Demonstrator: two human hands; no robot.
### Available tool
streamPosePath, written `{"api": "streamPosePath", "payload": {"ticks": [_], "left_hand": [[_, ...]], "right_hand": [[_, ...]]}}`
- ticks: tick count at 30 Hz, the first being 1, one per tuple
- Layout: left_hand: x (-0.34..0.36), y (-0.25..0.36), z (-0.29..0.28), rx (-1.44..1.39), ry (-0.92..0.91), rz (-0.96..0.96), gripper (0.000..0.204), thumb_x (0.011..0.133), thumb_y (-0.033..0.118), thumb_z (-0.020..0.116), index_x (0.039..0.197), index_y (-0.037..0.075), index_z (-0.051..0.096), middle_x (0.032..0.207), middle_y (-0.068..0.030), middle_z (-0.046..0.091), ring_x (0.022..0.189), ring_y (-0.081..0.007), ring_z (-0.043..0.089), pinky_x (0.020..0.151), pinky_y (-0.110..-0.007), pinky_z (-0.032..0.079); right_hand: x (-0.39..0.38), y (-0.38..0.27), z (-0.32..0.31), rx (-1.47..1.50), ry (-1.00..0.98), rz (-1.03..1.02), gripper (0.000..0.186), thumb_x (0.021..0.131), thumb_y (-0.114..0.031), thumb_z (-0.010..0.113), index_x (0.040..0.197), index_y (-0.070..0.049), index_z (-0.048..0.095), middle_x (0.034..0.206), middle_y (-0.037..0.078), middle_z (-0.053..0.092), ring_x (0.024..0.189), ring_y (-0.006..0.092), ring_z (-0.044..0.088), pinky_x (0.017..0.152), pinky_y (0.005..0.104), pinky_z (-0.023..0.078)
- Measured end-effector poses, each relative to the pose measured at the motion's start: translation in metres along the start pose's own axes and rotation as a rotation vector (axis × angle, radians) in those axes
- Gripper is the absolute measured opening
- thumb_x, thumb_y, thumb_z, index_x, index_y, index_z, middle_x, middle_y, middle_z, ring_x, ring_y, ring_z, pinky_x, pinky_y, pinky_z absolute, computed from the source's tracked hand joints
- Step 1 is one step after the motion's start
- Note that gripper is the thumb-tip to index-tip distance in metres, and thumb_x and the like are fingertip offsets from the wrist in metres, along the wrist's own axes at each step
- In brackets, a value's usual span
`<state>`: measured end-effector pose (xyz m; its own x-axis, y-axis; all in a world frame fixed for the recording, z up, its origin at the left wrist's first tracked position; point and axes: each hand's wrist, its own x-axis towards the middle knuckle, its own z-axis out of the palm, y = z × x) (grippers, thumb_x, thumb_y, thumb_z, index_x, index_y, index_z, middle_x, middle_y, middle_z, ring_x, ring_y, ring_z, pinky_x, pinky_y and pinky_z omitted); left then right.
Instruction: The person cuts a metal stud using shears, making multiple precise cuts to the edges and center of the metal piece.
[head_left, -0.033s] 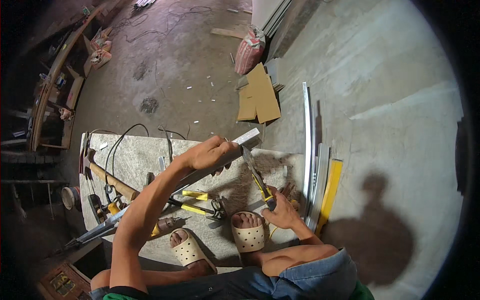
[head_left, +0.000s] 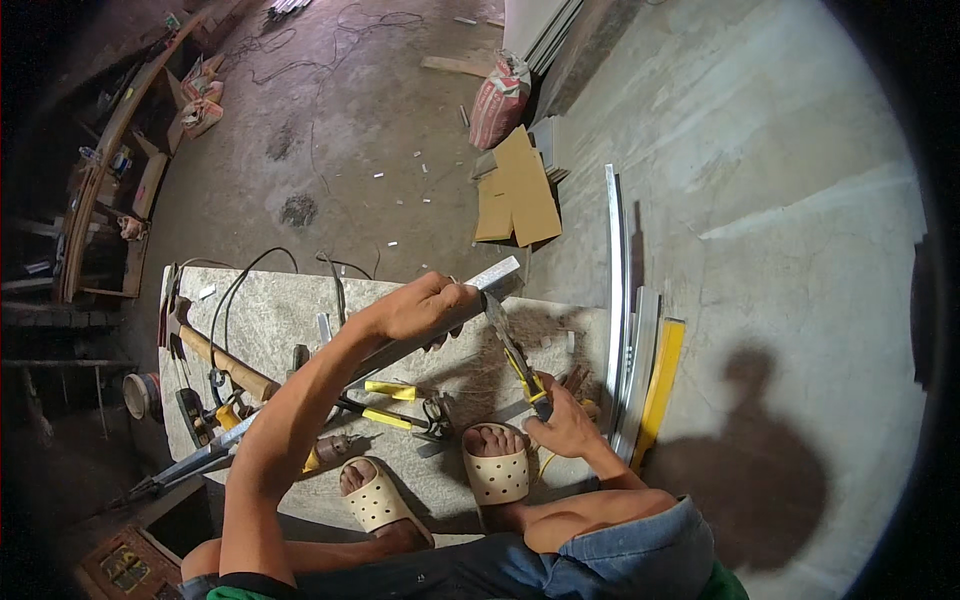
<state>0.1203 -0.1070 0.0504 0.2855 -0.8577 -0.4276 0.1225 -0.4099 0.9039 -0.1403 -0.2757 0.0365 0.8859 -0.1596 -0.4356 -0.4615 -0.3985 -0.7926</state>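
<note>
Head view: left hand (head_left: 425, 308) grips a metal strip (head_left: 440, 320) slanting across the surface (head_left: 270, 310), right hand (head_left: 565, 420) closed on snips (head_left: 518, 358) biting the strip's far end, just past the left fingers

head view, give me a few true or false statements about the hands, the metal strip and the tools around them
1. The left hand grips a long metal strip. True.
2. The right hand holds a hammer. False: it holds yellow-handled snips whose blades meet the strip.
3. A second pair of yellow-handled cutters lies on the slab under the left forearm. True.
4. The person is barefoot. False: both feet wear cream perforated sandals.
5. A wooden-handled hammer lies on the slab's left part. True.
6. Folded cardboard rests on the slab. False: it lies on the floor beyond it.
</note>
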Motion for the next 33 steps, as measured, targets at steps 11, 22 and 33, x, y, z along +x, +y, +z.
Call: {"api": "streamPosePath", "payload": {"ticks": [11, 22, 33], "left_hand": [[0.009, -0.01, 0.009, 0.202, 0.078, 0.036, 0.055, 0.097, 0.043, 0.043, 0.071, -0.003, 0.056, 0.059, -0.0051, 0.053, 0.051, -0.0159, 0.053, 0.047, -0.033, 0.043], [0.007, -0.013, 0.018, 0.46, 0.135, 0.147, 0.051, 0.098, 0.036, 0.045, 0.084, -0.011, 0.058, 0.068, -0.0329, 0.056, 0.069, -0.0486, 0.059, 0.064, -0.05, 0.046], [0.01, -0.011, 0.03, 0.474, 0.068, 0.172, 0.058, 0.098, 0.043, 0.04, 0.085, -0.011, 0.06, 0.078, -0.0341, 0.06, 0.08, -0.0507, 0.059, 0.073, -0.05, 0.048]], "right_hand": [[0.002, -0.003, -0.003, -0.055, 0.007, 0.032, 0.062, 0.073, -0.016, 0.063, 0.13, 0.001, 0.045, 0.104, 0.021, 0.059, 0.1, 0.0323, 0.058, 0.092, 0.0383, 0.044], [0.002, 0.011, 0.005, -0.119, -0.005, 0.033, 0.06, 0.075, -0.022, 0.065, 0.127, 0.001, 0.046, 0.098, 0.023, 0.06, 0.093, 0.0346, 0.061, 0.085, 0.041, 0.047], [0.016, 0.065, 0.03, -0.183, 0.101, 0.071, 0.03, 0.076, -0.025, 0.065, 0.092, -0.002, 0.055, 0.073, 0.014, 0.057, 0.068, 0.0289, 0.057, 0.069, 0.0409, 0.046]]}}
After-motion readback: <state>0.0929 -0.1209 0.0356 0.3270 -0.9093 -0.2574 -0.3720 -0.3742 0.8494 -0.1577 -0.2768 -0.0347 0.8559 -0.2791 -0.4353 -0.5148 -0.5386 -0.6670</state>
